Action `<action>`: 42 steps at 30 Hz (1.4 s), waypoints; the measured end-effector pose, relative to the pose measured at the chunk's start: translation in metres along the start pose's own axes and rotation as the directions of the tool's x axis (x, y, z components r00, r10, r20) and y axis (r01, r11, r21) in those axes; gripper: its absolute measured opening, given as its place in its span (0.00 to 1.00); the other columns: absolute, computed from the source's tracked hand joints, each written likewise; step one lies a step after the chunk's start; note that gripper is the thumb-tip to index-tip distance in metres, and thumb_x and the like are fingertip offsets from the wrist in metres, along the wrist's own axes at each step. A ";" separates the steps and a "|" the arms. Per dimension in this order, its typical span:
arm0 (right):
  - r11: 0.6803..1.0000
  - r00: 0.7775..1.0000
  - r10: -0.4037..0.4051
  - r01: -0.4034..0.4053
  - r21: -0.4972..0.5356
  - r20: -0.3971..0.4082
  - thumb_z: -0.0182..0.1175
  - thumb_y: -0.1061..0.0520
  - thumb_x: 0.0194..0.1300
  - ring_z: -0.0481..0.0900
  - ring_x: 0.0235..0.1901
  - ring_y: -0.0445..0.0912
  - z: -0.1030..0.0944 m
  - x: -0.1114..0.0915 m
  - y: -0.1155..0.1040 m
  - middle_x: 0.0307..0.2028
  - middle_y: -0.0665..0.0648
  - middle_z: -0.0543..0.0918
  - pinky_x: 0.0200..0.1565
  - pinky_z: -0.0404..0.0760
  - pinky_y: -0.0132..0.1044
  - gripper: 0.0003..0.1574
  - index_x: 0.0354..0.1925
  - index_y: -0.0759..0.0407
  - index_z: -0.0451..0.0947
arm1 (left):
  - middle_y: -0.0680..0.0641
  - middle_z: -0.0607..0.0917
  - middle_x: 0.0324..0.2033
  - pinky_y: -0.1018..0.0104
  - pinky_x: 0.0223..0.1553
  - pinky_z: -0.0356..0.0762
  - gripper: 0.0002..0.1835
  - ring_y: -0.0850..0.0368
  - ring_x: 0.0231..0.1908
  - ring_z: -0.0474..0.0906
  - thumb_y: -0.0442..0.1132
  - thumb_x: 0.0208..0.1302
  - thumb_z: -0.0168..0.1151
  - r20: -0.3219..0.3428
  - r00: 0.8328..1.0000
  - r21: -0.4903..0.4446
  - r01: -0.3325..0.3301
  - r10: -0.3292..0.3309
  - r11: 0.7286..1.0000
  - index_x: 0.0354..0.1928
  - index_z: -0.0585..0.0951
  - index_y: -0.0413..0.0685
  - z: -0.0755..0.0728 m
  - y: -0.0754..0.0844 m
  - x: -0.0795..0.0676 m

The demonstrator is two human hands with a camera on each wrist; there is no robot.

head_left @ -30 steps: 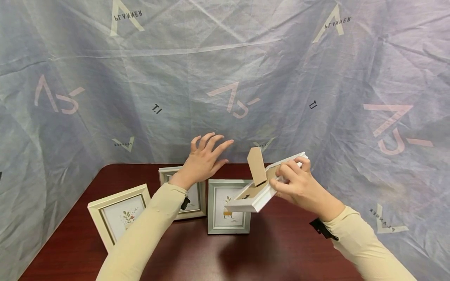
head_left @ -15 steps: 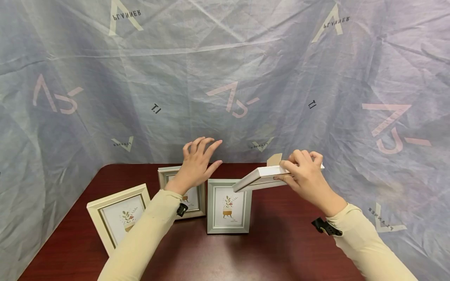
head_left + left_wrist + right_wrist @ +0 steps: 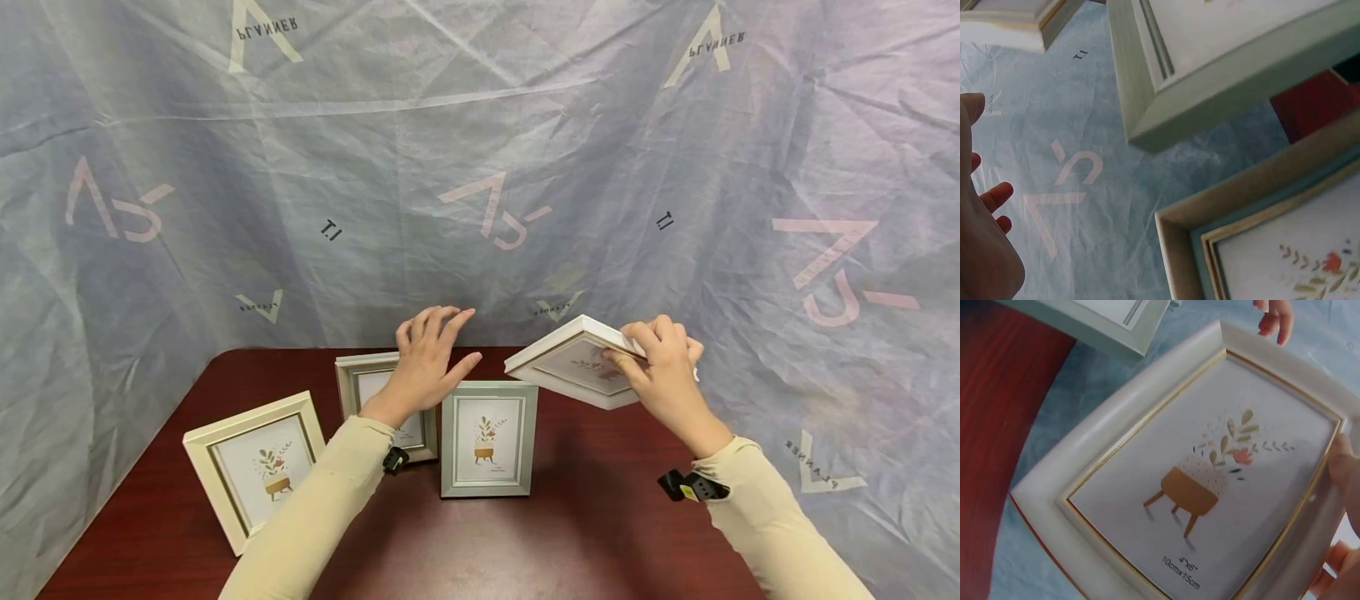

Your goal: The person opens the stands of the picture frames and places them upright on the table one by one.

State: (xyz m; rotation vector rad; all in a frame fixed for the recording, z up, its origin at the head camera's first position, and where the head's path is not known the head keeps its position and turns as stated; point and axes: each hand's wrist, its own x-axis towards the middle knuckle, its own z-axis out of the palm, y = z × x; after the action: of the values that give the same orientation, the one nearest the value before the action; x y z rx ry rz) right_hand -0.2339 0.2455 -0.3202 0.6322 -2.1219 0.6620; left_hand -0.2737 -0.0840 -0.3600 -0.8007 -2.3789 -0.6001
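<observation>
A white picture frame (image 3: 577,358) with a gold inner edge hangs tilted above the table's back right. My right hand (image 3: 663,379) pinches its right side, thumb on the front and fingers behind. Its print of a potted plant shows in the right wrist view (image 3: 1191,494). My left hand (image 3: 423,354) hovers with fingers spread, holding nothing, and overlaps a bronze-grey picture frame (image 3: 420,442) standing at the back. To the right of that hand stands a pale green picture frame (image 3: 487,487). A cream picture frame (image 3: 202,467) stands at the left, partly covered by the left sleeve.
The dark red wooden table (image 3: 480,558) ends at a rounded back corner on the left. Behind it hangs a creased grey cloth (image 3: 375,167) printed with letters, which also rises along both sides.
My right hand has turned the white picture frame over, from its brown back with the stand showing to its printed front. The left hand has shifted slightly left and lower.
</observation>
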 end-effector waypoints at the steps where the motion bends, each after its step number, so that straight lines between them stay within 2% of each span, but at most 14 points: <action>1: 1.000 1.000 0.029 -0.029 0.004 -0.002 0.74 0.62 0.49 0.62 0.34 0.59 0.001 -0.001 0.000 0.32 0.60 0.67 0.43 0.50 0.62 0.18 0.36 0.61 0.76 | 0.40 0.62 0.66 0.37 0.59 0.46 0.33 0.39 0.66 0.52 0.52 0.73 0.56 0.007 1.000 -0.003 -0.001 0.001 1.000 0.74 0.60 0.51 0.001 0.001 0.000; 6: 0.988 0.989 0.150 -0.150 0.034 -0.001 0.73 0.64 0.53 0.61 0.36 0.59 0.004 -0.005 0.001 0.32 0.60 0.65 0.44 0.50 0.60 0.16 0.37 0.60 0.75 | 0.41 0.63 0.66 0.37 0.59 0.47 0.32 0.40 0.66 0.53 0.53 0.73 0.55 0.034 0.999 -0.021 -0.003 0.004 1.000 0.74 0.61 0.51 0.009 0.008 -0.001; 10: 0.975 0.977 0.215 -0.215 0.054 -0.005 0.71 0.64 0.55 0.61 0.37 0.59 0.007 -0.009 0.002 0.32 0.60 0.65 0.44 0.50 0.59 0.15 0.38 0.60 0.76 | 0.42 0.64 0.65 0.37 0.58 0.49 0.32 0.41 0.65 0.54 0.52 0.72 0.57 0.034 0.999 -0.021 0.004 -0.003 1.000 0.73 0.64 0.52 0.016 0.015 0.001; 21: 0.944 0.946 0.323 -0.322 0.075 -0.005 0.68 0.62 0.62 0.62 0.41 0.60 0.009 -0.020 0.007 0.35 0.62 0.66 0.44 0.51 0.57 0.13 0.40 0.61 0.73 | 0.42 0.65 0.65 0.38 0.60 0.48 0.29 0.41 0.67 0.53 0.53 0.73 0.56 0.029 1.000 -0.009 0.006 -0.006 1.000 0.71 0.68 0.55 0.028 0.031 0.010; 30: 0.904 0.909 0.416 -0.413 0.108 -0.003 0.64 0.59 0.68 0.63 0.39 0.51 0.009 -0.029 0.010 0.33 0.59 0.65 0.44 0.54 0.53 0.11 0.42 0.62 0.71 | 0.43 0.66 0.64 0.38 0.60 0.49 0.26 0.41 0.66 0.53 0.52 0.74 0.55 0.025 1.000 -0.024 -0.002 0.002 1.000 0.69 0.70 0.54 0.040 0.039 0.011; 34: 0.880 0.888 0.460 -0.457 0.127 0.004 0.64 0.57 0.69 0.64 0.37 0.46 0.009 -0.033 0.010 0.32 0.55 0.65 0.42 0.60 0.46 0.12 0.42 0.62 0.72 | 0.42 0.67 0.63 0.38 0.59 0.50 0.22 0.42 0.65 0.55 0.50 0.75 0.54 0.003 1.000 -0.018 -0.027 0.027 0.999 0.66 0.73 0.52 0.044 0.043 0.013; 37: 0.860 0.871 0.491 -0.486 0.156 0.008 0.64 0.58 0.69 0.66 0.35 0.41 0.008 -0.036 0.010 0.33 0.54 0.65 0.37 0.66 0.35 0.11 0.42 0.63 0.72 | 0.42 0.68 0.62 0.38 0.59 0.51 0.19 0.41 0.65 0.55 0.48 0.75 0.54 -0.008 0.999 -0.010 -0.043 0.043 0.999 0.62 0.76 0.52 0.046 0.045 0.014; 39: 0.850 0.864 0.504 -0.499 0.168 0.015 0.63 0.58 0.69 0.66 0.33 0.39 0.008 -0.038 0.010 0.33 0.54 0.65 0.34 0.67 0.29 0.11 0.42 0.64 0.72 | 0.42 0.69 0.62 0.38 0.60 0.51 0.16 0.41 0.65 0.55 0.47 0.76 0.53 -0.007 0.999 -0.003 -0.047 0.047 0.999 0.60 0.76 0.52 0.046 0.047 0.014; 42: 0.841 0.858 0.513 -0.508 0.187 0.025 0.62 0.58 0.70 0.66 0.31 0.38 0.009 -0.041 0.010 0.33 0.55 0.65 0.32 0.67 0.26 0.11 0.42 0.64 0.72 | 0.43 0.69 0.62 0.39 0.60 0.51 0.14 0.42 0.65 0.55 0.47 0.76 0.52 0.007 0.999 0.019 -0.047 0.047 0.999 0.58 0.77 0.53 0.047 0.048 0.015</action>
State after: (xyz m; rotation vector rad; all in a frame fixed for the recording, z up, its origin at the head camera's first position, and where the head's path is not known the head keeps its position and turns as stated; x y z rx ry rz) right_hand -0.2224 0.2560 -0.3606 0.1353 -2.2312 1.1673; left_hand -0.2691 -0.0169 -0.3753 -0.8489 -2.3614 -0.5554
